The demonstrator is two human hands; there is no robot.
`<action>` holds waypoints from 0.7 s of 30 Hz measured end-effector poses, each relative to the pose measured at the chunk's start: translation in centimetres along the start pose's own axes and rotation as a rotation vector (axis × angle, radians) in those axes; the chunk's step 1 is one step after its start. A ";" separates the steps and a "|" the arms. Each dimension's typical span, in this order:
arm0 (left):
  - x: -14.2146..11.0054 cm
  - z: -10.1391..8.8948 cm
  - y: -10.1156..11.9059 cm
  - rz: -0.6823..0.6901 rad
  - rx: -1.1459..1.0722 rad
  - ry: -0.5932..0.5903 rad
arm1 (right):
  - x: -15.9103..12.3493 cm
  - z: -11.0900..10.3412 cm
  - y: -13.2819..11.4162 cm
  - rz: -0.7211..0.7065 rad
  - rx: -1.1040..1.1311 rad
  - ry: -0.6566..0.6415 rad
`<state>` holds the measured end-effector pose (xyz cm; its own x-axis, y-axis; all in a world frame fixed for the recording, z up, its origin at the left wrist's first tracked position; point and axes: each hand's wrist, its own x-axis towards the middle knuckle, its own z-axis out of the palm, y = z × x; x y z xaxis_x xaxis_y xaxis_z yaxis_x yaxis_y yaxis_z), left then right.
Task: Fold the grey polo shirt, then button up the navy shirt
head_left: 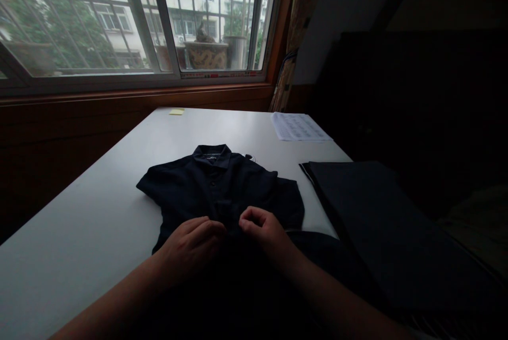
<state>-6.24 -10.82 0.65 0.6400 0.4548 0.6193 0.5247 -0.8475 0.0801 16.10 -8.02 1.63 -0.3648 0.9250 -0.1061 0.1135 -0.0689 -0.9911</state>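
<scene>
A dark navy short-sleeved shirt lies front up on the white table, collar pointing to the window. One button shows below the collar. My left hand bends its fingers over the front placket, fingertips closed on the cloth. Across a small gap, my right hand pinches thumb and forefinger together at the same placket. What lies exactly between the fingertips is too dark to make out. The shirt's lower part sinks into shadow beneath my forearms.
Folded dark cloth lies along the table's right side. Printed sheets rest at the back right corner, and a yellow paper slip at the back left. A small round white-and-black object sits behind the shirt's shoulder. Beyond is a barred window.
</scene>
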 end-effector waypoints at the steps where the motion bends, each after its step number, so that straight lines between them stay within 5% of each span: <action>1: 0.0 -0.1 0.1 -0.003 0.004 0.011 | -0.1 0.1 -0.2 -0.035 -0.061 0.025; 6: 0.0 -0.2 0.4 -0.109 -0.111 0.046 | -0.7 0.5 -0.6 -0.206 -0.308 0.116; 14: 0.1 -0.5 0.5 -0.131 -0.179 0.016 | -1.0 0.9 0.1 -0.165 -0.135 -0.029; 21: -0.1 -0.3 0.4 -0.128 -0.155 0.012 | -0.5 0.7 0.6 -0.178 -0.114 0.012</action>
<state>-6.26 -11.33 0.85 0.5663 0.5589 0.6057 0.5078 -0.8155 0.2778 15.68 -8.77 1.04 -0.3774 0.9232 0.0720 0.1521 0.1385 -0.9786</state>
